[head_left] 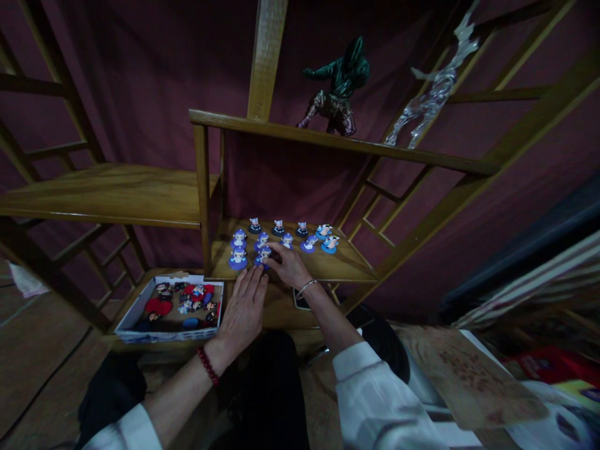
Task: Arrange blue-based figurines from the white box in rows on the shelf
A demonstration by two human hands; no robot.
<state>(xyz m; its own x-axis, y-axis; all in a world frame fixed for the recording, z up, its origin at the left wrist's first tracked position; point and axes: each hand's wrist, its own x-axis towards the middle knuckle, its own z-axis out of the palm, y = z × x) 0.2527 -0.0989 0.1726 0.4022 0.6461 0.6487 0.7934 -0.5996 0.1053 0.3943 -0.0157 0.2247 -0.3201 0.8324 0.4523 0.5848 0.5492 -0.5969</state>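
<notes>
My right hand (287, 265) pinches a small purple-based figurine (264, 252) at the front of the lower shelf (323, 267). Fingers stretched out and close together, my left hand (246, 300) rests at the shelf's front edge, just below that figurine; whether it touches the base I cannot tell. Left of the held piece stands a matching purple figurine (238, 257). More purple ones form a row behind, including one (309, 243) to the right. Dark-based figurines (278, 227) line the back, and two blue-based figurines (329, 244) stand at the right end.
An open box (173, 337) of mixed figurines sits lower left. On the upper shelf (281, 128) stand a dark green hooded statue (342, 81) and a clear statue (434, 94). A wooden post (203, 194) borders the compartment. A patterned board (469, 375) lies right.
</notes>
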